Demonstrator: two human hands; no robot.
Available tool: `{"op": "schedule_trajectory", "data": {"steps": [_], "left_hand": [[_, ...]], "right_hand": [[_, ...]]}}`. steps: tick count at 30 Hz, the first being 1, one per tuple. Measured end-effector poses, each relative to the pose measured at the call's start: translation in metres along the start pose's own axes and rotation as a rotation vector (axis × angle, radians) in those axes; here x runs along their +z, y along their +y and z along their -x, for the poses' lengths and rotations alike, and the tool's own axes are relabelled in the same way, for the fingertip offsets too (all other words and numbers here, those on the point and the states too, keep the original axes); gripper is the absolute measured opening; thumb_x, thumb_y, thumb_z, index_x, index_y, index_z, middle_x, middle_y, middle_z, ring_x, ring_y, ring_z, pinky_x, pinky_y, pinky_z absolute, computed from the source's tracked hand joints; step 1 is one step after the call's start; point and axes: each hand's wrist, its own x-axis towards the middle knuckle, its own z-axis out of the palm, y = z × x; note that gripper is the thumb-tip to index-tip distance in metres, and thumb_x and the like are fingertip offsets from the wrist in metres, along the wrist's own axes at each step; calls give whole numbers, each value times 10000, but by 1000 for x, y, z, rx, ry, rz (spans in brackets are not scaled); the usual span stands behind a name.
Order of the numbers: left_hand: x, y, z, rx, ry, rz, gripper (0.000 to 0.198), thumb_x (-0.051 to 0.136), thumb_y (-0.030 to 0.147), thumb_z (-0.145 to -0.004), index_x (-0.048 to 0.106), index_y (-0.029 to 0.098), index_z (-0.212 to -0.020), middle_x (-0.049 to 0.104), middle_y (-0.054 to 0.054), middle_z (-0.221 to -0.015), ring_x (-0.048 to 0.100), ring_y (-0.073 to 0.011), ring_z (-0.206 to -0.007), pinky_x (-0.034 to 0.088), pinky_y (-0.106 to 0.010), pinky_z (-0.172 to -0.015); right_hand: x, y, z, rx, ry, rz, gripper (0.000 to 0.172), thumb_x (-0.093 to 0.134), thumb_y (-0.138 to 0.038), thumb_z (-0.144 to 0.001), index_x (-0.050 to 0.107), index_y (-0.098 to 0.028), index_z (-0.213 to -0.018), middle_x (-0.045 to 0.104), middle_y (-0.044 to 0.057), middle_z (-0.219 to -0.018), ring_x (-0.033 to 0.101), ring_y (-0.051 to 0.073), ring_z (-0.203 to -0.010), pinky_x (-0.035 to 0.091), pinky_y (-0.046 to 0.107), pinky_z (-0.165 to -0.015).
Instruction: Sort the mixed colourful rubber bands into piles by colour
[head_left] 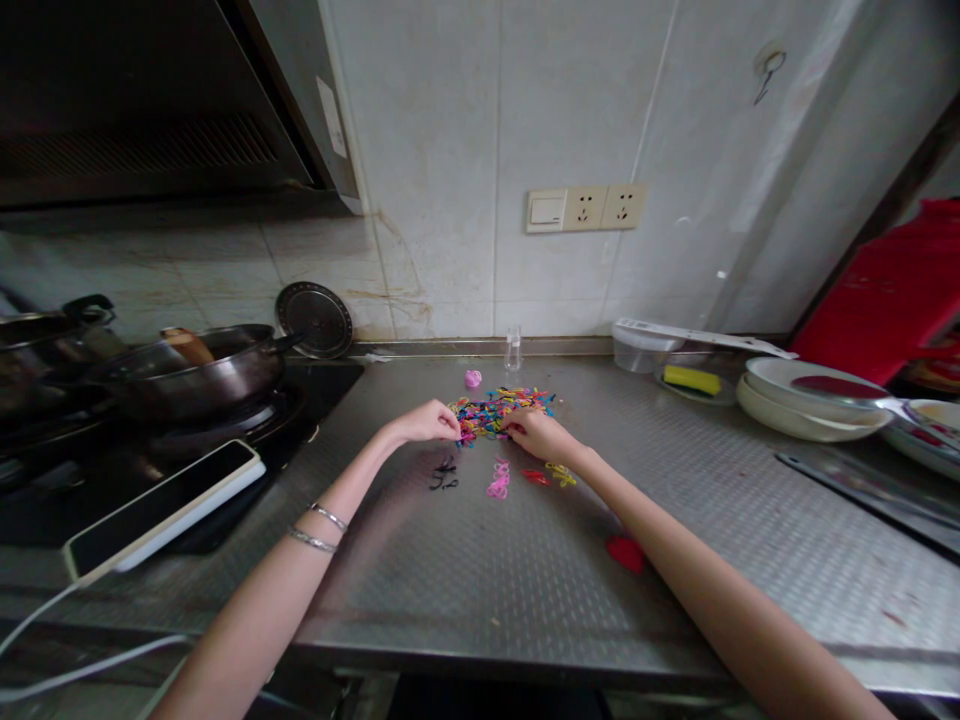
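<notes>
A heap of multicoloured rubber bands (491, 408) lies spread on the metal counter (450, 580). At its left edge is my left hand (431, 422), its fingers pinched together at the bands. My right hand (536, 430) reaches into the heap from the right, fingertips also closed; what either pinch contains is too small to make out. Nearer to me lie separate small groups: black bands (444, 474), pink bands (499, 479), red bands (535, 477) and yellow bands (561, 475). Beside my right forearm sits a red heart-shaped piece (625, 553).
Behind the heap stand a small clear bottle (513, 350) and a pink object (472, 379). A phone (161, 510) with a cable and a pan (187, 375) on the stove are at left. Bowls (814, 400), a yellow sponge (691, 380) and a knife (870, 505) lie right.
</notes>
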Motion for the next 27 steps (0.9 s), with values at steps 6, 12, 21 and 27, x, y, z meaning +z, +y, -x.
{"op": "schedule_trajectory", "data": {"steps": [6,12,21,27], "left_hand": [[27,24,-2,99,10,-31,176,577,243,-628,645,90,-680,574,-14,-585,455,-86,-527,323,-193,-514],[57,35,-1,115,-31,-214,154,554,198,-635,646,109,-720,537,11,-536,450,-78,-490,302,-181,-481],[27,20,-8,93,143,40,230,533,289,-702,616,83,-761,551,-7,-564,454,-76,-489,324,-183,-483],[3,1,-6,-53,260,79,237,563,306,-669,633,86,-723,535,9,-509,440,-72,-469,311,-186,-476]], "right_hand": [[-1,-2,0,-3,6,-11,226,480,-116,-742,636,-174,-894,650,47,-864,568,140,-797,401,236,-726],[-2,-7,1,23,-4,-12,190,552,-209,-739,629,-169,-908,635,55,-841,553,148,-795,399,240,-717],[3,-8,0,10,-2,34,260,467,-118,-756,614,-175,-962,634,61,-933,548,149,-884,388,236,-790],[5,-5,-1,0,50,-22,281,435,-81,-738,622,-174,-926,640,51,-890,560,141,-836,400,230,-760]]}}
